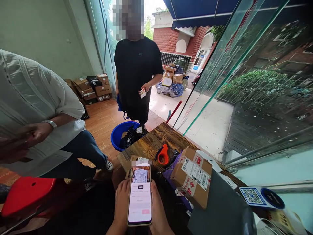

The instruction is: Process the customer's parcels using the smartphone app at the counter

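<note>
A smartphone [140, 204] is held upright between both my hands at the bottom middle, its lit screen facing me. On the upper part of the screen is a camera picture of a parcel label; below it is a white page with a pink button. My left hand [121, 201] grips the phone's left edge, and my right hand [157, 205] wraps its right edge. Behind the phone, a small parcel [143, 159] with a label lies partly hidden. To the right sits a brown cardboard box [193, 176] with labels and red-and-white tape. An orange tape dispenser [163, 155] lies beyond the phone.
The wooden table [151, 137] stands before a glass door. A blue bin [114, 135] holds black parcels. One person in black [138, 71] holds a phone; another in white [29, 94] stands left, near a red stool [29, 195]. Stacked boxes [91, 88] line the wall.
</note>
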Demonstrator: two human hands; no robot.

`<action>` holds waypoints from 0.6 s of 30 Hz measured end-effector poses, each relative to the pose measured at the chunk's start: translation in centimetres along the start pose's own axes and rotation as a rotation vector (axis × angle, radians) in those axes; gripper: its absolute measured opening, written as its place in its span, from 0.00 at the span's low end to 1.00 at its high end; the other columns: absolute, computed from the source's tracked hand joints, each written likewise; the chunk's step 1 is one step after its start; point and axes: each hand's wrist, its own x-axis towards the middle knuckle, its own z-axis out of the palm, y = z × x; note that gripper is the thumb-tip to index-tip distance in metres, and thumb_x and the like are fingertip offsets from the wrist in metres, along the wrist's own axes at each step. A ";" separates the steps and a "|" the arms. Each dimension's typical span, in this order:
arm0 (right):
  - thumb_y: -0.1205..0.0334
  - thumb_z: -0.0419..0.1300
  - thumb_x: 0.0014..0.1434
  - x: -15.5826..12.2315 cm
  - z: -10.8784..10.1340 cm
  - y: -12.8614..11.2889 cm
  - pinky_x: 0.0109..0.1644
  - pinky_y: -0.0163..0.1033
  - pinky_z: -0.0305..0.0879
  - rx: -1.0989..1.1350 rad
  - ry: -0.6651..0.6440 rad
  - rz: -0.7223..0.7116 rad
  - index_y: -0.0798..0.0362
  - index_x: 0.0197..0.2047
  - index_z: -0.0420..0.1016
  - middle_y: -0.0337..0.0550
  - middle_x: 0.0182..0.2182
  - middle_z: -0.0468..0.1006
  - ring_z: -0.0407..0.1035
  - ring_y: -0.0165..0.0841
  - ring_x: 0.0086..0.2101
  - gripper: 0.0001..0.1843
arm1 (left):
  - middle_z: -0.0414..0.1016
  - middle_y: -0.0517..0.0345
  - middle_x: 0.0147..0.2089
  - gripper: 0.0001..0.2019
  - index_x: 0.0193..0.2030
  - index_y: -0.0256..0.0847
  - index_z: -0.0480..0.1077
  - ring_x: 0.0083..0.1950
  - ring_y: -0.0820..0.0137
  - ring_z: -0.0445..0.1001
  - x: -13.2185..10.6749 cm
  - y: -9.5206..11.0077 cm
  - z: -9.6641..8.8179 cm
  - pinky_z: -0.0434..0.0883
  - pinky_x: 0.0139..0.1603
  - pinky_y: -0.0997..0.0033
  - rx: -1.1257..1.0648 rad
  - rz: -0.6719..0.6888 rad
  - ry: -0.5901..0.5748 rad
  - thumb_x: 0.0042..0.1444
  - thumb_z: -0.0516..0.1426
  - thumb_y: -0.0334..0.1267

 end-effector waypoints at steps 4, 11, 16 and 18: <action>0.43 0.63 0.48 -0.5 0.0 -0.2 0.49 0.47 0.68 0.006 -0.077 0.007 0.51 0.53 0.68 0.45 0.48 0.77 0.69 0.43 0.50 0.33 | 0.79 0.43 0.43 0.35 0.52 0.33 0.67 0.41 0.59 0.78 2.4 3.7 -4.0 0.75 0.34 0.60 -0.545 -0.274 -0.211 0.61 0.28 0.51; 0.59 0.59 0.45 -1.2 -0.1 -1.0 0.50 0.45 0.64 -0.047 -0.096 -0.009 0.53 0.52 0.66 0.43 0.43 0.80 0.71 0.43 0.45 0.29 | 0.80 0.49 0.39 0.31 0.46 0.35 0.70 0.41 0.59 0.77 3.6 6.7 -6.8 0.72 0.41 0.62 -1.199 -0.638 -0.340 0.52 0.46 0.61; 0.59 0.60 0.44 -1.0 -0.7 -0.6 0.49 0.43 0.63 -0.067 -0.065 0.001 0.52 0.55 0.64 0.42 0.43 0.80 0.71 0.42 0.45 0.32 | 0.80 0.53 0.36 0.24 0.40 0.36 0.72 0.39 0.61 0.76 3.2 6.8 -7.0 0.69 0.43 0.65 -1.229 -0.680 -0.293 0.48 0.53 0.56; 0.58 0.59 0.45 -1.0 -1.0 -0.5 0.48 0.42 0.64 -0.061 -0.106 -0.011 0.52 0.54 0.65 0.43 0.44 0.79 0.71 0.42 0.45 0.30 | 0.80 0.54 0.34 0.20 0.39 0.35 0.73 0.36 0.64 0.76 3.2 6.8 -7.1 0.68 0.40 0.68 -1.204 -0.663 -0.292 0.48 0.56 0.50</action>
